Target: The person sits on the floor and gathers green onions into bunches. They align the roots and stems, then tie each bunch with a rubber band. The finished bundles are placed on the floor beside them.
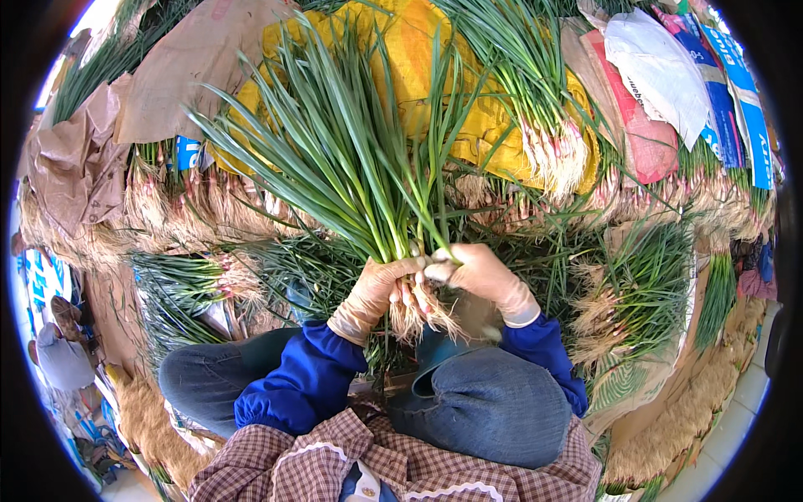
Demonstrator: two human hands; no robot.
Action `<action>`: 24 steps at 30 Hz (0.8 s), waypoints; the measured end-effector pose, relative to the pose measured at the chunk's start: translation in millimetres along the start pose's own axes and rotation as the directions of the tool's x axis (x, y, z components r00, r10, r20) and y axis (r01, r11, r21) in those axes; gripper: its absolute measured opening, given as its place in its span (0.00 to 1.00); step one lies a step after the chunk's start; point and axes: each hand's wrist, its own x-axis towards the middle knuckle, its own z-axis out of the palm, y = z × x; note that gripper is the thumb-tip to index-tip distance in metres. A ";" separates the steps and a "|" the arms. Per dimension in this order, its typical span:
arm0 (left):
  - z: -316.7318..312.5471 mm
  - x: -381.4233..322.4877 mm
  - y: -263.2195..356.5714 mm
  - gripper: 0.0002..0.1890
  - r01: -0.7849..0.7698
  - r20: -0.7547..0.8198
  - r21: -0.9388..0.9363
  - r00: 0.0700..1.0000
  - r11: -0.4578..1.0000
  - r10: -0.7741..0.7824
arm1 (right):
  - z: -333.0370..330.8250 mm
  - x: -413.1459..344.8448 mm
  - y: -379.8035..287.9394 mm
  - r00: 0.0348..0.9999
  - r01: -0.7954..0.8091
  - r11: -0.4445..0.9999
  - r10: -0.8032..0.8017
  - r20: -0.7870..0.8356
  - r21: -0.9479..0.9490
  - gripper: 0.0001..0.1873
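My left hand, in a pale glove, grips a bunch of green garlic around the lower stalks. The long flat leaves fan up and away from me. Below the fist hang pinkish-white bulbs with pale stringy roots. My right hand, gloved too and blurred, is at the right side of the bunch. Its fingers pinch the lower end of a green stalk that slants down from the bunch. The fingertips of both hands nearly meet, and the right hand partly hides what it pinches.
A yellow woven sack lies ahead, with another bunch on its right side. Roots of stacked bunches line its front. More bunches lie left and right. Loose leaves litter the ground between. A person is at far left.
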 end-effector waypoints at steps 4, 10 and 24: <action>-8.7 0.6 -6.5 0.13 0.022 0.170 -0.344 0.985 0.939 0.039 | -33.1 -6.9 0.5 0.927 0.166 0.776 0.086 -0.364 0.608 0.13; -3.6 -7.8 -8.8 0.13 0.074 0.160 -0.255 0.987 0.964 -0.033 | 11.4 14.3 0.1 0.997 -0.026 0.643 -0.039 0.067 0.766 0.21; -15.8 -11.4 -25.7 0.15 0.037 0.118 0.050 0.992 0.998 -0.043 | 29.0 17.6 18.3 0.957 0.107 0.852 -0.229 -0.180 -0.512 0.12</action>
